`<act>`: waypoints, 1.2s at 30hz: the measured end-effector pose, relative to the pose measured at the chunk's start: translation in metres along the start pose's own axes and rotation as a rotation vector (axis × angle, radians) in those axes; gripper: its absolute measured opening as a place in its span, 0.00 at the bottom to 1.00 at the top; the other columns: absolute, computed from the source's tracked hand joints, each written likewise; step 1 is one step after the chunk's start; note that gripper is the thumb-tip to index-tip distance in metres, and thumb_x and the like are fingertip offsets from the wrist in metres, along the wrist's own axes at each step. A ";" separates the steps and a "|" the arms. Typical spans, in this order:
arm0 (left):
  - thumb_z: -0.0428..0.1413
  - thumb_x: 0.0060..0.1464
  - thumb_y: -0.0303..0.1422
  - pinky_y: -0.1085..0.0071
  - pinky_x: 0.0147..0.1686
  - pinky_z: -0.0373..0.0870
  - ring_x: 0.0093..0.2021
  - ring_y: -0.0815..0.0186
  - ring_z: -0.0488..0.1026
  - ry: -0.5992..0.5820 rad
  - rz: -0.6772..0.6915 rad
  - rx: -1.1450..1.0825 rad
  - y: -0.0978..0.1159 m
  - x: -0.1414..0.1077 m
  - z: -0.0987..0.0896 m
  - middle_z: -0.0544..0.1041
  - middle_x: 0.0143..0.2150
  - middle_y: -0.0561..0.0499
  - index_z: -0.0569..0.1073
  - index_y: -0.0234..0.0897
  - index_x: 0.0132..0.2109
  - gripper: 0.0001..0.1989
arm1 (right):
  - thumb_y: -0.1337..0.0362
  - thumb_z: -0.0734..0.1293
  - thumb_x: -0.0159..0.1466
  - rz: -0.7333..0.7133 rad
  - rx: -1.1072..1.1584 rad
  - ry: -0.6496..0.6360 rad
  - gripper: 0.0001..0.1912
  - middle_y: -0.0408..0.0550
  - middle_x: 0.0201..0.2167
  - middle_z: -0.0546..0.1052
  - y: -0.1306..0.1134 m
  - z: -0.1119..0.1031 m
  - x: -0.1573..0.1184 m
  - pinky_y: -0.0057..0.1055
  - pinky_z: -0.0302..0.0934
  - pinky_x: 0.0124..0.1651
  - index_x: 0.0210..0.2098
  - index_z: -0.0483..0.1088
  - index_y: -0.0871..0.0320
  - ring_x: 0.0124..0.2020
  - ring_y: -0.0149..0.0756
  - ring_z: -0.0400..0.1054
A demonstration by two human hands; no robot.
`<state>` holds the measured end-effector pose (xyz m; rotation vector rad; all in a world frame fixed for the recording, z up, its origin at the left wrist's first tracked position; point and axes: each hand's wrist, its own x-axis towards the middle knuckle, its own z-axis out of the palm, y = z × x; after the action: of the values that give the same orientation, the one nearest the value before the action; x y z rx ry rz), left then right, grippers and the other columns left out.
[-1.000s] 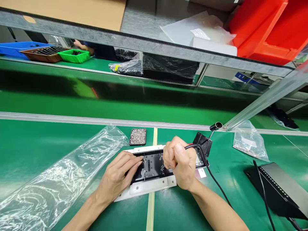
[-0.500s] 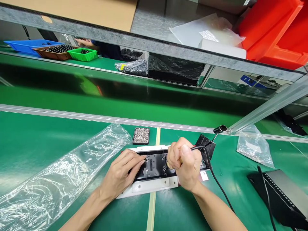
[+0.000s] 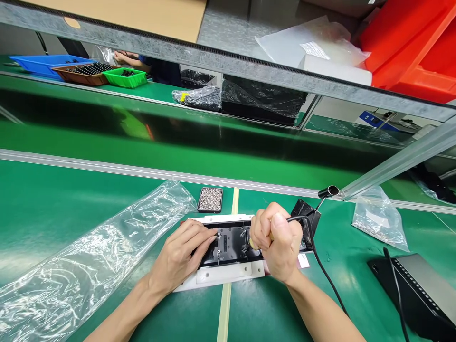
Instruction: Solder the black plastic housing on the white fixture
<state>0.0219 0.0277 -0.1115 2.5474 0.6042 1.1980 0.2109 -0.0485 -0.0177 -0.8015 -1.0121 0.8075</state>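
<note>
A black plastic housing with small posts lies in a white fixture on the green bench. My right hand is wrapped round a corded tool, whose yellowish end shows beside the fingers over the housing's right part. The tool's black cable runs off towards the lower right. At the housing's left end, my left hand has thumb and fingers pinched together near a post; whatever lies between the fingertips is too small to make out.
Behind the fixture sits a small tray of screws. Clear plastic wrap covers the left side. A black stand, a plastic bag and a dark device are at right. A metal shelf crosses above; a person's hands show beyond.
My right hand has shifted slightly right, along with the tool. The whole view has moved a little. My left hand keeps its place at the housing.
</note>
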 end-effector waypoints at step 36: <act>0.61 0.55 0.19 0.74 0.49 0.70 0.46 0.76 0.69 0.002 -0.015 -0.005 -0.002 -0.003 0.002 0.77 0.43 0.53 0.76 0.37 0.53 0.19 | 0.58 0.59 0.75 -0.005 0.035 -0.022 0.23 0.38 0.17 0.52 0.004 -0.004 -0.001 0.19 0.45 0.20 0.25 0.54 0.60 0.18 0.22 0.48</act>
<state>0.0207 0.0281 -0.1156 2.5338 0.6186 1.1961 0.2138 -0.0480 -0.0225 -0.7611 -1.0165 0.8294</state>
